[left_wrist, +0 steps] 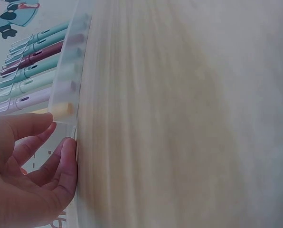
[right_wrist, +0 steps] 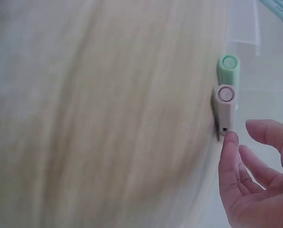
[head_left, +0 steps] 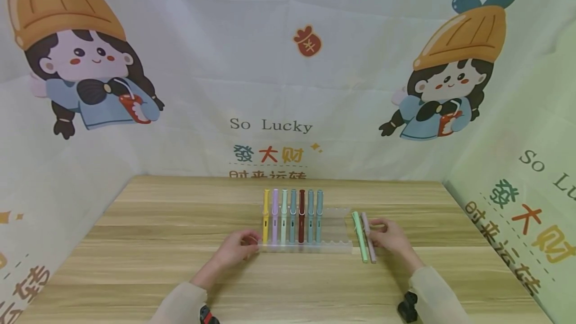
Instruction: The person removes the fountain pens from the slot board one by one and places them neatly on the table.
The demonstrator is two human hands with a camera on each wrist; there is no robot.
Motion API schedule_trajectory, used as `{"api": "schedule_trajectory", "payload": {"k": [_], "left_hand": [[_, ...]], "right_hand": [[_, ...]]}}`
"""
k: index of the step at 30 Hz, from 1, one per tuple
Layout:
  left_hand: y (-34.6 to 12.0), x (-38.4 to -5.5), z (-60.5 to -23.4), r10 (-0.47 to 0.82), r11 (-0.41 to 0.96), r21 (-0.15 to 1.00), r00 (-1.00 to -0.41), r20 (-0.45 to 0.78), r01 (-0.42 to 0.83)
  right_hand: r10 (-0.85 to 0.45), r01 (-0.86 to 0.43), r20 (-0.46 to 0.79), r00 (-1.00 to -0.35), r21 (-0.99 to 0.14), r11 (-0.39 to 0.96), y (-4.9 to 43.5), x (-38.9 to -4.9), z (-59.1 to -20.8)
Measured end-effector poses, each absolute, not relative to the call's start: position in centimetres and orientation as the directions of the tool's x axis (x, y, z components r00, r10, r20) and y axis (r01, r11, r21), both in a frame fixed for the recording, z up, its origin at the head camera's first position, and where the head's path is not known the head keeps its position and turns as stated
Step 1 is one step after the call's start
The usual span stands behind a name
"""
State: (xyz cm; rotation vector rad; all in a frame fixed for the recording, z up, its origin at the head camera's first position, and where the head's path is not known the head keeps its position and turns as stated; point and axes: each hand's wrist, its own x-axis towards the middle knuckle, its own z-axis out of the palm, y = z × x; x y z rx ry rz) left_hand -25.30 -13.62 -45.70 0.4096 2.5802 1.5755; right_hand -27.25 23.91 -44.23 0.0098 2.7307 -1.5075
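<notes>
A clear pen rack (head_left: 337,229) lies on the wooden table, with several pens side by side in its left part: yellow (head_left: 266,219), lilac (head_left: 275,219), pale mint, dark red (head_left: 301,219) and several teal ones. At the rack's left end, my left hand (head_left: 238,245) holds the corner between thumb and fingers; in the left wrist view the thumb meets the clear edge. A green pen (head_left: 360,236) and a pinkish-purple pen (head_left: 369,239) lie right of the rack. My right hand (head_left: 390,236) is beside the purple pen, a fingertip touching it, thumb apart.
Printed cloth hangs behind the table (head_left: 288,284) and along both sides. Dark devices (head_left: 408,307) are strapped at both wrists, near the pale sleeves (head_left: 436,294).
</notes>
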Motion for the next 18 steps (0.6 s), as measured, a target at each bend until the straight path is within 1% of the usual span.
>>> {"api": "schedule_trajectory", "payload": {"k": [4,5,10,14,18], "left_hand": [[-13.6,-25.3,-45.7,0.269,0.430,0.885,-0.961,0.061,0.176],[-13.7,-25.6,-46.1,0.273,0.430,0.885,-0.960,0.063,0.181],[-13.7,-25.7,-46.3,0.264,0.434,0.885,-0.963,0.058,0.172],[-13.5,-25.3,-45.8,0.260,0.431,0.886,-0.964,0.058,0.170],[-13.6,-25.3,-45.7,0.261,0.427,0.888,-0.964,0.056,0.168]], "right_hand": [[0.003,-0.018,0.023,-1.000,-0.857,0.515,23.7,-26.9,-43.9],[-0.002,-0.036,0.041,-0.999,-0.860,0.510,23.7,-26.8,-43.9],[-0.055,-0.134,0.122,-0.991,-0.877,0.462,23.2,-26.4,-43.9],[-0.087,-0.156,0.133,-0.987,-0.911,0.382,22.5,-26.0,-43.6],[-0.100,-0.171,0.145,-0.984,-0.927,0.333,21.6,-25.9,-43.6]]}}
